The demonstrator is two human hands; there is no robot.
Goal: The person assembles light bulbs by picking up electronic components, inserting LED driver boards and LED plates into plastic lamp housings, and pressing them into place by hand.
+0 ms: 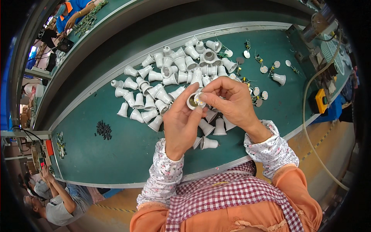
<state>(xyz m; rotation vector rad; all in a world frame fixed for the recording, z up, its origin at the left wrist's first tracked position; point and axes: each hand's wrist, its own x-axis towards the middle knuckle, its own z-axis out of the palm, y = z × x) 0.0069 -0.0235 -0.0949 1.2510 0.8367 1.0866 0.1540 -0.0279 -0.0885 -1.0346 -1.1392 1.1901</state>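
My left hand is closed around a white lamp housing, its open mouth turned up towards me. At that mouth, the thumb and fingers of my right hand pinch a small round white LED board with yellow chips, tilted and partly inside the rim. Any wires behind the board are hidden. Around and beyond my hands lie many white bell-shaped lamp housings, some upright and some on their sides. Right of my right hand are several round LED boards with small wired circuit boards.
A heap of small black parts lies on the green tabletop at left. A metal press with a yellow box stands at right, a hose hanging beside it. Co-workers sit at lower left and upper left.
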